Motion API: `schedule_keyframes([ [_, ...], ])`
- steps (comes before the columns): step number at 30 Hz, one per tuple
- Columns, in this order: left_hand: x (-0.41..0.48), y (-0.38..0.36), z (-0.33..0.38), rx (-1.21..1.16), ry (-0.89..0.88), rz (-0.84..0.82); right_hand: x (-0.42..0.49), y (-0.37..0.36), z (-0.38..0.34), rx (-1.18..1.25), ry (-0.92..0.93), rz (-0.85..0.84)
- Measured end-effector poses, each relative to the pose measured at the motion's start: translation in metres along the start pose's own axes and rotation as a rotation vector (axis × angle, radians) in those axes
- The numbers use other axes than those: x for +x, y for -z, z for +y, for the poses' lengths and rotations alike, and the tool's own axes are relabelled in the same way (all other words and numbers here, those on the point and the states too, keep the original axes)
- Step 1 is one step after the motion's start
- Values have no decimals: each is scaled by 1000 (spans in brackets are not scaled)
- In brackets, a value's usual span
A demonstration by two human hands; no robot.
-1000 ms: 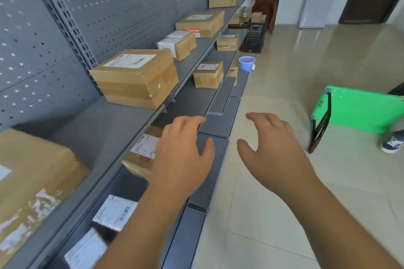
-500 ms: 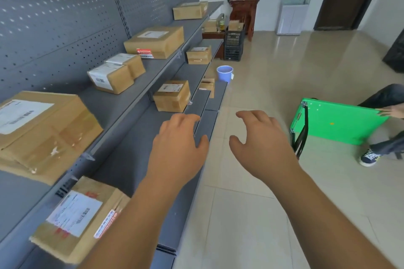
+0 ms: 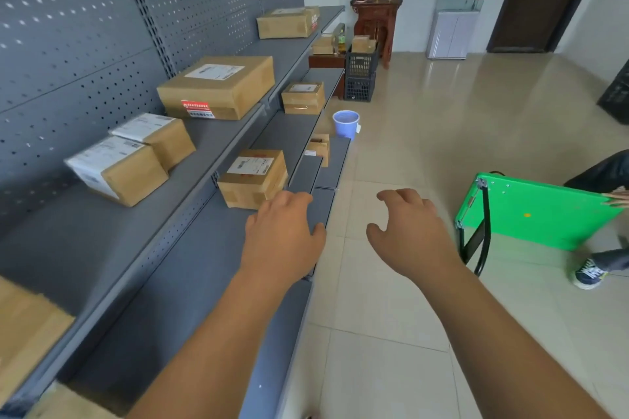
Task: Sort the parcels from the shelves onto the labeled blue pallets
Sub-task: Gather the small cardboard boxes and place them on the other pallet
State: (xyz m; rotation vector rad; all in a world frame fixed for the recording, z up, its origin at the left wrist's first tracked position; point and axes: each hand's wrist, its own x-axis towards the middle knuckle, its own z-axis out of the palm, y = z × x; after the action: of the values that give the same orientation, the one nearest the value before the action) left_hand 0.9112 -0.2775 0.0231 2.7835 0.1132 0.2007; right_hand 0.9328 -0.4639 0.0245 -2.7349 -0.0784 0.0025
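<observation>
Just short of a labelled box (image 3: 253, 178) on the shelf (image 3: 183, 269), left hand (image 3: 284, 236) and right hand (image 3: 410, 236) hovering, fingers (image 3: 398, 196) loosely curled, empty.

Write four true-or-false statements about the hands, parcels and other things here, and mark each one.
1. The left hand and the right hand hold nothing. True.
2. The large parcel with a red sticker lies on the upper shelf. True.
3. The blue bucket stands on that upper shelf. False: it stands on the floor.
4. Parcels are stacked on the green cart. False: no parcel lies on it.
</observation>
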Motion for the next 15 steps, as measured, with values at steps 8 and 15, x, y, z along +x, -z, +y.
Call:
schedule_keyframes([
  [8, 112, 7, -18, 1, -73, 19, 102, 0, -38, 9, -2, 91],
  [15, 169, 19, -39, 28, -8, 91, 179, -11, -70, 37, 94, 40],
])
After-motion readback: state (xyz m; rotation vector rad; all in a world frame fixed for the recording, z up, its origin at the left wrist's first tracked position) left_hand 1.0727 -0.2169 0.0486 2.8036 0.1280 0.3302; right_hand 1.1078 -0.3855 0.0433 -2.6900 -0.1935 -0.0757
